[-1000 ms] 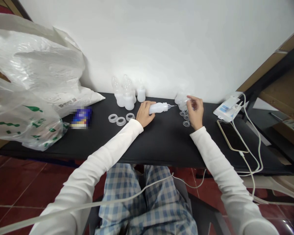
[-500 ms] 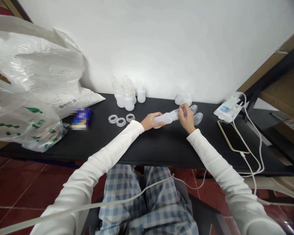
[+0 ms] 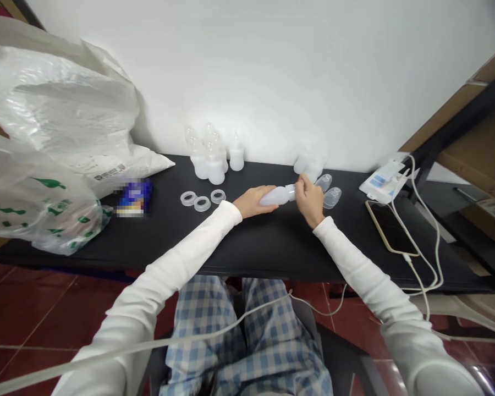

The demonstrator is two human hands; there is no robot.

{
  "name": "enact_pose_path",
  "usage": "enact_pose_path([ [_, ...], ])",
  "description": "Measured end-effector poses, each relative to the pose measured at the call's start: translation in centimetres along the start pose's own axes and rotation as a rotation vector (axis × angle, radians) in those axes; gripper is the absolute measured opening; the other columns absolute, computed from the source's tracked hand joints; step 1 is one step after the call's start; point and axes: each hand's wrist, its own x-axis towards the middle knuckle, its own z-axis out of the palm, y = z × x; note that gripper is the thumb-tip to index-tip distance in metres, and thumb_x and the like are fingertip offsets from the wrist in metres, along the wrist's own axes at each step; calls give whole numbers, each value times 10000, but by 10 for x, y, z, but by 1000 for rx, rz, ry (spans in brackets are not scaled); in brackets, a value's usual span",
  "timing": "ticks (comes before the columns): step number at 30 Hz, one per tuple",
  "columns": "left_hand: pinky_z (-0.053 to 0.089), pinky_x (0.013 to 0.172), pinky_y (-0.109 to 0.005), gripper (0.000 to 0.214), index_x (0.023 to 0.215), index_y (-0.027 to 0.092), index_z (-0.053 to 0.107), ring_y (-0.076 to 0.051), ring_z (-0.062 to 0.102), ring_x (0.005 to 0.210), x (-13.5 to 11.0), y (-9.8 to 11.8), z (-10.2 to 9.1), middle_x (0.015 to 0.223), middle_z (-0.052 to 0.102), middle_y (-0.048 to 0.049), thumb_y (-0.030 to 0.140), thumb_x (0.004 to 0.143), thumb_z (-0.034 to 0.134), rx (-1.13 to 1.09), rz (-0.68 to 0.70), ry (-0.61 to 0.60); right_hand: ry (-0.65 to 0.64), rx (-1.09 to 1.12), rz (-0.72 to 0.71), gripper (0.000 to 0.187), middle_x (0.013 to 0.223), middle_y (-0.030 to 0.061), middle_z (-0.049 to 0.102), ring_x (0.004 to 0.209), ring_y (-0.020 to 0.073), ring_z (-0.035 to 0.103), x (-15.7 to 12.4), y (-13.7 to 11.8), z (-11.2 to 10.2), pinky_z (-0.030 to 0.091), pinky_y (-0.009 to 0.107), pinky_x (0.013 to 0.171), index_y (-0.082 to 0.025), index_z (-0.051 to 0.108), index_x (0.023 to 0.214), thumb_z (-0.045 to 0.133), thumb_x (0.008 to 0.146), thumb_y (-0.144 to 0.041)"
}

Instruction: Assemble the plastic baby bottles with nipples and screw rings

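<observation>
My left hand grips the body of a translucent white squeeze bottle lying sideways just above the black table. My right hand is closed around the bottle's nozzle end, its fingers pinched on the tip, which they hide. Two clear caps lie on the table just right of my right hand. Three clear plastic rings lie left of my left hand. A cluster of capped bottles stands against the wall behind them.
Large plastic bags fill the table's left end, with a small blue packet beside them. A phone, a white device and white cables lie at the right. More white bottle parts sit by the wall.
My right hand moved from the small parts at the right onto the bottle's nozzle end. The left hand shifted the bottle slightly right. Two clear caps now lie uncovered beside my right hand.
</observation>
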Motion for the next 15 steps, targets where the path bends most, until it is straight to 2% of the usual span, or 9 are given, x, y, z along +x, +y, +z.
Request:
enact_pose_path([
  [3, 550, 948, -395, 552, 1370, 179, 611, -273, 698, 1051, 0, -6, 12, 1150, 731, -123, 439, 892, 701, 316, 133, 98, -28, -40, 78, 461, 571, 45, 537, 559, 248, 525, 3, 7, 6, 380, 365, 610, -256, 587, 765, 316, 1025, -525],
  [6, 516, 956, -439, 520, 1386, 180, 596, -316, 655, 1093, 1, -5, 14, 1169, 726, -143, 420, 928, 659, 462, 173, 188, -22, -33, 66, 475, 562, 46, 545, 593, 273, 568, 3, 11, 7, 417, 385, 652, -254, 608, 845, 313, 1028, -578],
  [9, 486, 963, -473, 500, 1367, 196, 587, -344, 610, 1110, 2, -6, 12, 1195, 718, -146, 449, 939, 639, 483, 90, 315, -9, -25, 7, 503, 591, 51, 582, 619, 292, 608, 2, 7, 2, 447, 414, 697, -233, 610, 1054, 308, 1021, -634],
  [12, 484, 975, -474, 530, 1326, 153, 559, -330, 608, 1077, 4, -22, 11, 1185, 687, -174, 532, 956, 584, 440, -20, 467, -15, -80, 11, 542, 624, 60, 612, 613, 302, 619, 1, -1, -9, 444, 420, 686, -185, 541, 1261, 314, 1022, -615],
  [15, 492, 1007, -481, 560, 1277, 102, 526, -333, 614, 1129, 7, -44, 11, 1151, 636, -197, 569, 968, 546, 388, -129, 572, -53, -221, -3, 464, 638, 78, 627, 604, 281, 611, 2, -5, -21, 406, 380, 653, -184, 599, 1180, 344, 1027, -540],
])
